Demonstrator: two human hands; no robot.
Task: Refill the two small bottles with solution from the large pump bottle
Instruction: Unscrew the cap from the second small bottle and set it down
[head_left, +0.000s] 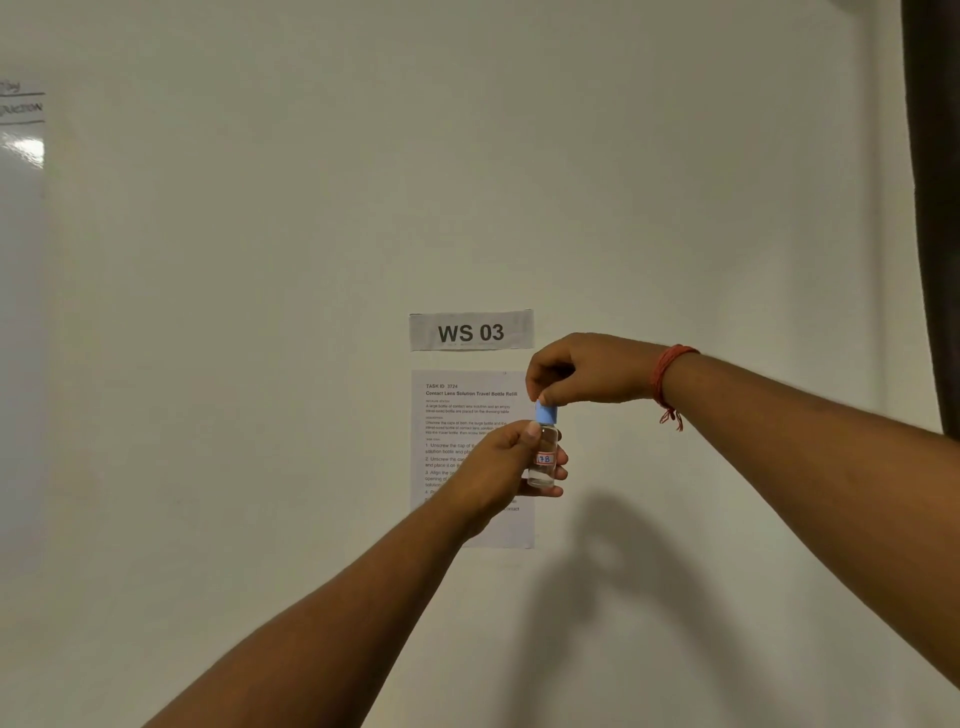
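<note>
Against wall sheet (470, 415), partly hidden, left hand (498, 467) grips bottle (544, 460); right hand (582, 371) pinches cap (546, 413)

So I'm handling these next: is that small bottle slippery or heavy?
Probably light: the small bottle is held up by the left hand alone. Its clear, smooth wall may be slippery. The right hand pinches the blue cap, so it seems rigid.

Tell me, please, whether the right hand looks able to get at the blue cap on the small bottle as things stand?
Yes, it seems so. The right hand is already on the blue cap, pinching its top from above, with nothing between them. The left hand grips the small bottle lower down, leaving the cap exposed.
</note>
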